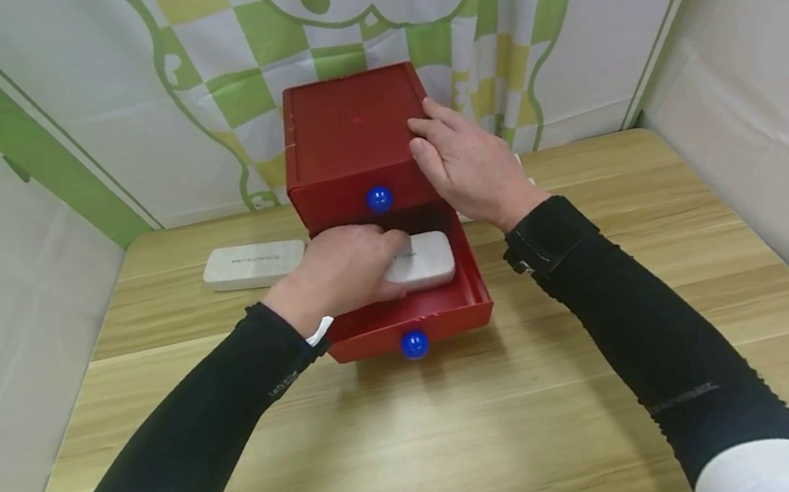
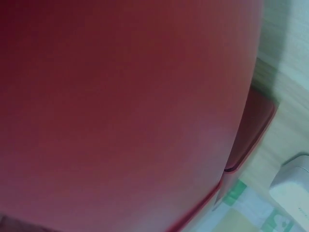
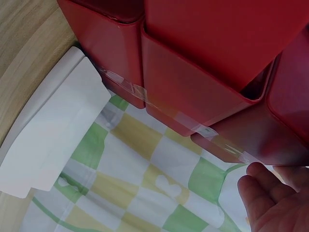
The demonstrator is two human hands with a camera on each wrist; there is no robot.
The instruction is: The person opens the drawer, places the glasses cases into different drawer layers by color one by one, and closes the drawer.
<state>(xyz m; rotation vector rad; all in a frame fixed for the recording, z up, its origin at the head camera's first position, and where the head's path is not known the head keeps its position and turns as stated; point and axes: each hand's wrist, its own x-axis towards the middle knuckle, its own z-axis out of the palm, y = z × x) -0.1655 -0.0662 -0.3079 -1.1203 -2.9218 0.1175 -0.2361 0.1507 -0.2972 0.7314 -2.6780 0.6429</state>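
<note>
A red drawer unit (image 1: 355, 129) with blue knobs stands at the back of the table, its lower drawer (image 1: 440, 302) pulled out. Inside that drawer lies a white oblong case (image 1: 427, 262) with rounded ends and small lettering. My left hand (image 1: 337, 271) reaches in from the left and grips the case's left end, thumb on the near side and fingers on the far side. My right hand (image 1: 473, 159) rests against the upper right edge of the unit, fingers extended; its fingertips (image 3: 258, 186) show beside the red wall in the right wrist view.
A second white case (image 1: 253, 266) lies on the table left of the unit. A white object (image 3: 53, 125) stands by the unit's right side, near the checkered curtain (image 3: 145, 179). Clear tape (image 3: 169, 116) runs across the red walls. Blue knobs (image 1: 414, 345) stick out in front.
</note>
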